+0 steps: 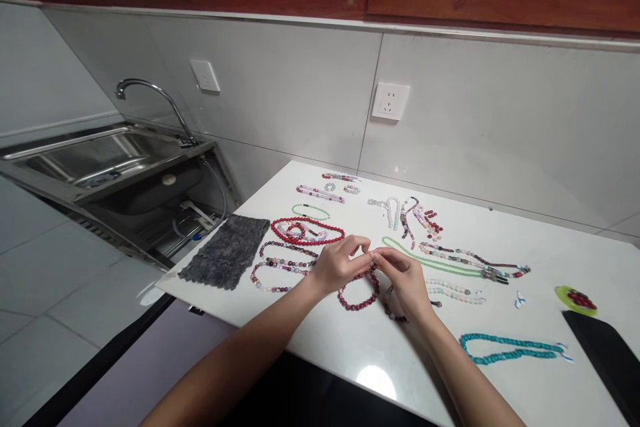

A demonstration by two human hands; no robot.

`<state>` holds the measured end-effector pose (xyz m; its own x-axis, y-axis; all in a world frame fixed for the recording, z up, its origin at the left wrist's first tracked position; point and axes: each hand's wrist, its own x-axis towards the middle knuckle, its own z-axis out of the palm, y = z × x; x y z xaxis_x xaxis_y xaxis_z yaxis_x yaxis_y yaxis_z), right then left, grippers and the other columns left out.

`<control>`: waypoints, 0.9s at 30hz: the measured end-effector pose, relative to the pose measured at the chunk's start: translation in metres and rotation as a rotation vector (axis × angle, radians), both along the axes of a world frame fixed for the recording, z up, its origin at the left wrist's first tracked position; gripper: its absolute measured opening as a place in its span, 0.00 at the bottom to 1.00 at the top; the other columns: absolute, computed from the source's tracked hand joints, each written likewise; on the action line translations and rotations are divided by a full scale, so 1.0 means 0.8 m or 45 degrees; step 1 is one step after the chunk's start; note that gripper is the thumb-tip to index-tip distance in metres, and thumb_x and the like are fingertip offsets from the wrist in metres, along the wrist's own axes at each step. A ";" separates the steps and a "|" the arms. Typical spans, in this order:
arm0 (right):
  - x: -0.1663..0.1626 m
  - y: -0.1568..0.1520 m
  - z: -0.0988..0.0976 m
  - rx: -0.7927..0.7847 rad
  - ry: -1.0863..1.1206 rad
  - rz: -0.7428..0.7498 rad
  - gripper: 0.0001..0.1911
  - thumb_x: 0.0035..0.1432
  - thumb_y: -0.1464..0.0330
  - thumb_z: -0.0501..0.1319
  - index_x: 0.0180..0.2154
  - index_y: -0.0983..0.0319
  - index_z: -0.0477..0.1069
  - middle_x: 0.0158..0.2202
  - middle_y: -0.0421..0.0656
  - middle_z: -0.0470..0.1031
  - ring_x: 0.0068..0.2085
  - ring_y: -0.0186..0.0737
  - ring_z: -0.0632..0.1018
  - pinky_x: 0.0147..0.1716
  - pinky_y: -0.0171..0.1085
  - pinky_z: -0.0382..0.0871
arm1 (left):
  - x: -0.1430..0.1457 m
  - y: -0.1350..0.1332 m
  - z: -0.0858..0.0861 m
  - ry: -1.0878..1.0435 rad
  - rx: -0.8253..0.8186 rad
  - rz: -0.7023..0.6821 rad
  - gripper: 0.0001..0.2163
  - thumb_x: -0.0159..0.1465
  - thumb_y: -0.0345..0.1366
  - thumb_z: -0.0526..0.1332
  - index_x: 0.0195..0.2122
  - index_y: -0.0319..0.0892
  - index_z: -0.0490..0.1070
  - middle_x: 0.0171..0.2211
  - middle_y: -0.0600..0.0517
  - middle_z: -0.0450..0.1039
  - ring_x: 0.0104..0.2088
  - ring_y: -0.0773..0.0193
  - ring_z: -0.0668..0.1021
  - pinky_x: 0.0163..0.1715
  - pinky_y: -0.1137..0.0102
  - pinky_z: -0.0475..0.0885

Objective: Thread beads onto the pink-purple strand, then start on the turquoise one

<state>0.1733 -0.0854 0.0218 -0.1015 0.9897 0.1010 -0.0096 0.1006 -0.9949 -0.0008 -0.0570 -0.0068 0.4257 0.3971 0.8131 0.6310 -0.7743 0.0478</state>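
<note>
My left hand (341,262) and my right hand (406,279) meet above the middle of a white tabletop (360,347). Both pinch the top of a dark red bead bracelet (358,295), whose loop hangs down and rests on the table between my wrists. The fingers of both hands are closed on the beads. A short dark bead string (393,312) lies just under my right wrist.
Several bead strings are spread over the table: a red necklace (307,232), a green one (425,259), a turquoise one (510,348). A grey cloth (227,251) lies at the left edge, a green dish (575,299) at the right. A steel sink (95,159) with a tap stands to the left.
</note>
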 end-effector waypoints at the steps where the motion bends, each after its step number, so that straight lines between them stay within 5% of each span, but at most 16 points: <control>1: 0.000 0.000 0.000 -0.023 0.013 0.001 0.14 0.53 0.58 0.66 0.35 0.62 0.78 0.37 0.45 0.79 0.41 0.44 0.77 0.43 0.40 0.70 | 0.000 0.000 0.000 0.008 -0.001 0.004 0.04 0.63 0.31 0.58 0.36 0.44 0.71 0.36 0.50 0.70 0.31 0.70 0.72 0.27 0.75 0.64; 16: 0.006 -0.001 0.003 -0.236 0.268 0.017 0.13 0.49 0.60 0.69 0.35 0.62 0.81 0.40 0.48 0.79 0.45 0.48 0.77 0.50 0.46 0.70 | 0.004 -0.002 0.005 0.192 0.056 0.082 0.08 0.64 0.26 0.55 0.39 0.44 0.70 0.38 0.48 0.71 0.37 0.66 0.74 0.28 0.74 0.64; 27: 0.010 0.003 -0.003 -0.348 0.321 0.012 0.13 0.44 0.61 0.72 0.31 0.62 0.80 0.38 0.48 0.79 0.41 0.47 0.78 0.45 0.44 0.73 | 0.006 0.000 0.000 0.168 0.082 0.030 0.09 0.63 0.25 0.55 0.40 0.45 0.70 0.38 0.49 0.71 0.36 0.66 0.75 0.29 0.73 0.64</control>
